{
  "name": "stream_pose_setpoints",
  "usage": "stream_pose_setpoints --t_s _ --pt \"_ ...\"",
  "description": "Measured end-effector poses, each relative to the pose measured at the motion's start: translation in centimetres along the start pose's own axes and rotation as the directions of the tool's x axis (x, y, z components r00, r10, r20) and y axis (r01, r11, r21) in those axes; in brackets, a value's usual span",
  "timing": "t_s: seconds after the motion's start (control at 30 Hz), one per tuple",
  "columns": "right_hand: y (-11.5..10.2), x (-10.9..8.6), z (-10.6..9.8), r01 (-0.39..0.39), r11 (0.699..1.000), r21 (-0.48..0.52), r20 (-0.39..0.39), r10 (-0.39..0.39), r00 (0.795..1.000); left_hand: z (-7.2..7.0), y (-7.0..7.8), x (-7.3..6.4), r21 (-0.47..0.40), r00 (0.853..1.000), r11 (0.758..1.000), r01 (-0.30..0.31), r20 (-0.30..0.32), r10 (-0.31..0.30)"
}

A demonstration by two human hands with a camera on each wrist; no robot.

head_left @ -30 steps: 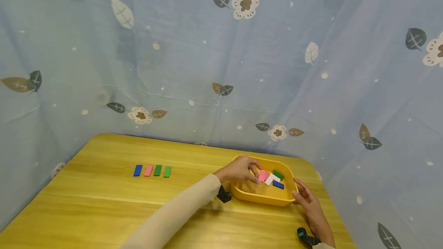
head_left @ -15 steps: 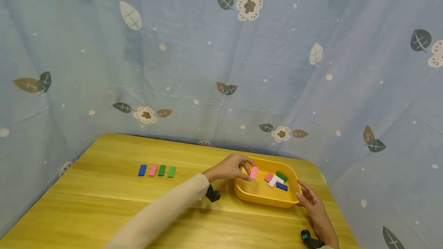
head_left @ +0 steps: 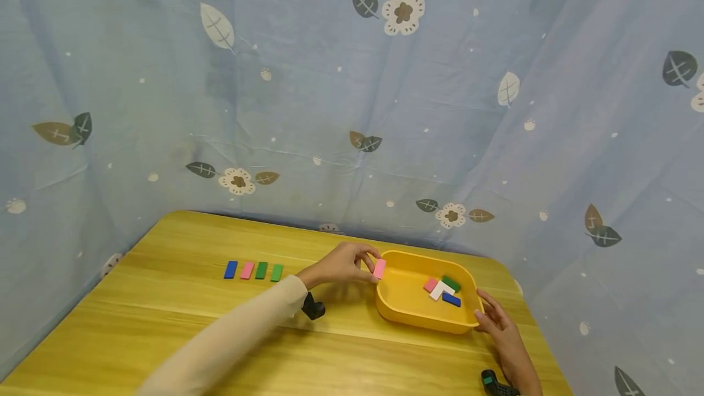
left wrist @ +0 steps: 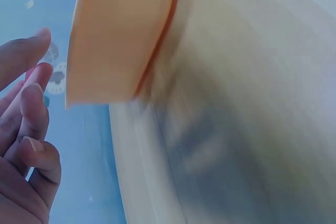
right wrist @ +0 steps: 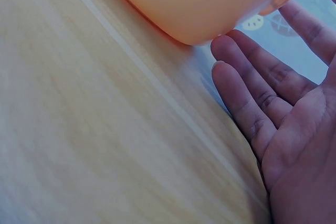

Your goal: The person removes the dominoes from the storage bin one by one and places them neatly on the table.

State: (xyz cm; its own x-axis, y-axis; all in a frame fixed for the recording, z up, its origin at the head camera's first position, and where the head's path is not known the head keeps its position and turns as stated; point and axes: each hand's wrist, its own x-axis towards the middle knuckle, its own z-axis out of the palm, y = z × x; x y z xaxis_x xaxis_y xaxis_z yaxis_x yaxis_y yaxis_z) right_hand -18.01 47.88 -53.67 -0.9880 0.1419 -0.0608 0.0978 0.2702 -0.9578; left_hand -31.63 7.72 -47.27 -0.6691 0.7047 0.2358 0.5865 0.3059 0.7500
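My left hand (head_left: 343, 263) pinches a small pink rectangular block (head_left: 379, 268) between thumb and fingertips, right at the left rim of the yellow tray (head_left: 420, 318). In the left wrist view, a sliver of the pink block (left wrist: 30, 73) shows behind the fingers. My right hand (head_left: 503, 335) rests at the tray's right end, its thumb and fingers spread along the outer wall. Extended fingers (right wrist: 233, 90) show beside the tray in the right wrist view. Inside the tray lie a pink block (head_left: 431, 285), a white piece (head_left: 440, 289), a dark green block (head_left: 451, 283) and a blue block (head_left: 451, 300).
To the left on the wooden table (head_left: 352, 353), a spaced row holds a blue block (head_left: 231, 269), a pink block (head_left: 247, 270), a dark green block (head_left: 261, 270) and a light green block (head_left: 277, 272). A patterned blue curtain (head_left: 308, 109) hangs behind the table.
My left hand has lifted the pink block from inside the tray and carried it left to the rim. My right hand stays at the tray's right end. The head view has shifted slightly.
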Motion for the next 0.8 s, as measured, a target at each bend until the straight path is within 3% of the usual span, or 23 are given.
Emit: stream_pose_setpoints --t_s 0.3,0.8 --pt "0.0 0.0 0.3 0.025 1.000 -0.015 -0.008 -0.025 1.000 -2.4 -1.2 -1.8 0.023 0.998 0.999 0.037 -0.058 -0.035" --pt "0.2 0.1 0.7 0.013 1.000 -0.021 -0.026 -0.014 1.000 -5.2 -3.8 -6.3 0.052 0.994 0.995 0.086 -0.076 -0.082"
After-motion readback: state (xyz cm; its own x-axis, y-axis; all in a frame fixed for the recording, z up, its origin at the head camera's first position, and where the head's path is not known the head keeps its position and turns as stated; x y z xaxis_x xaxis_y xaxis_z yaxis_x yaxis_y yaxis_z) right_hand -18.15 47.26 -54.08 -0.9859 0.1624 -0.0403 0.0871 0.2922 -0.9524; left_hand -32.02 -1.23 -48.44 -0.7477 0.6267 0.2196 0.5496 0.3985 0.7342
